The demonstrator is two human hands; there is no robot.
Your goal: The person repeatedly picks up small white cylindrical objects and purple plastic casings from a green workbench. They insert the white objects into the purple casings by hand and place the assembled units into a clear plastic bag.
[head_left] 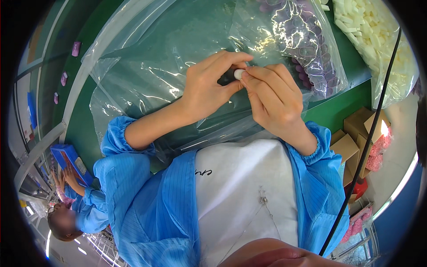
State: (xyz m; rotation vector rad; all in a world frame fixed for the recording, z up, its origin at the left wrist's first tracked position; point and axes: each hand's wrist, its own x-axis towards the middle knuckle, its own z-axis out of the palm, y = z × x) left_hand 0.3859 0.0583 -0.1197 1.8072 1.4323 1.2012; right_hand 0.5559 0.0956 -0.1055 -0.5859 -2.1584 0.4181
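Both hands meet above the green table (84,129), over a sheet of clear plastic (147,66); the left hand (207,86) curls around a small dark part (227,76), thumb and forefinger closed on it; the right hand (271,95) pinches a small white cap (239,74) between its fingertips and holds it against the end of the dark part, so the two touch; most of the dark part is hidden by the left fingers, and its shape cannot be told. Both forearms come out of blue sleeves with gathered cuffs; a white apron lies over the lap below them.

Just behind the hands lies a clear bag of purple pieces (302,40); further right, a second bag of white pieces (369,26) reaches past the table edge; a black cable (369,142) runs down across the right side. Brown boxes (356,133) stand below the table on the right; small purple bits (76,48) lie along the far left; at the lower left another person in blue handles a blue box (66,162).
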